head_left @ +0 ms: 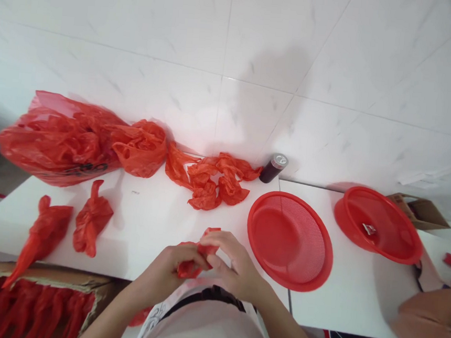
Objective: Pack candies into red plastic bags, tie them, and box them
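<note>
Close to my body, at the table's front edge, both hands grip a small red plastic bag [189, 269]. My left hand [172, 264] is closed round its left side, and the fingers cover much of it. My right hand [236, 270] pinches the bag's upper part between thumb and fingers. What the bag contains is hidden. Two knotted red bags, one bag [93, 219] and another bag [49, 227], lie to the left of my hands. Crumpled red bags [218, 181] are spread out beyond them. A red mesh basket [257, 235] stands just right of my right hand.
A large red sack [60, 139] leans at the wall, far left. Below the table's left edge, a cardboard box [77, 277] holds several red bags. A dark can [273, 168] stands by the wall. A red basin [397, 221] and a co-worker's arm [434, 308] are on the right.
</note>
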Demonstrator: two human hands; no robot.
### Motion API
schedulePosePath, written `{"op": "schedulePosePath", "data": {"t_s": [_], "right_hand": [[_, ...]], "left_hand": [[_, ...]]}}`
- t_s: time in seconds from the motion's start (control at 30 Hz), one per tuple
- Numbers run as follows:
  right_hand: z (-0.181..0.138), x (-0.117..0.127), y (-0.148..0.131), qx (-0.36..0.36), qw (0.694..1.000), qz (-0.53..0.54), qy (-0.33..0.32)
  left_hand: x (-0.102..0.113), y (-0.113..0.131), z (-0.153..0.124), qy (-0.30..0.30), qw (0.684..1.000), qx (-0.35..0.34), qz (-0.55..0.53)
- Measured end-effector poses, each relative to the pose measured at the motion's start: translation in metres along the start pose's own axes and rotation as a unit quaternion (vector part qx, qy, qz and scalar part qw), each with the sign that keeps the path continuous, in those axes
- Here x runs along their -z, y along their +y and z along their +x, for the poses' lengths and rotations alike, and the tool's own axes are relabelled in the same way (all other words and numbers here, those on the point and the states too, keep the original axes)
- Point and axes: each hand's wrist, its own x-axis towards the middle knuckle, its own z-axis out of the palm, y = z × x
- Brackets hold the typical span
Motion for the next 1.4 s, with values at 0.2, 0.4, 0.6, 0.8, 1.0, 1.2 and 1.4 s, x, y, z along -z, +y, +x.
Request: {"op": "schedulePosePath", "data": {"t_s": [0.2, 0.4, 0.6, 0.8, 1.0, 1.2, 1.4], "right_hand": [[0.006, -0.018, 0.022, -0.148, 0.987, 0.066, -0.014], [-0.001, -0.021, 0.019, -0.187, 0.963, 0.187, -0.050], [-0.011, -0.010, 0.031, -0.229, 0.953, 0.189, 0.063], [-0.016, 0.031, 0.071, -0.252, 0.923, 0.164, 0.240], [-0.019, 0.008, 0.066, -0.210, 0.958, 0.077, 0.181], [-0.033, -0.036, 0.059, -0.261, 0.964, 0.038, -0.038], [-0.033, -0.041, 0.058, -0.258, 0.959, 0.116, -0.032]], "left_hand": [[-0.008, -0.009, 0.001, 0.135, 0.986, -0.043, 0.083], [-0.010, -0.014, -0.002, 0.185, 0.978, -0.067, 0.068], [0.013, -0.028, -0.023, 0.154, 0.984, 0.061, 0.071], [0.029, -0.040, -0.057, 0.123, 0.986, 0.112, 0.003], [0.012, -0.003, -0.050, -0.019, 0.997, 0.017, -0.071], [-0.013, -0.028, -0.039, 0.098, 0.990, -0.037, -0.090], [-0.038, -0.079, -0.024, 0.187, 0.978, 0.089, -0.009]]}}
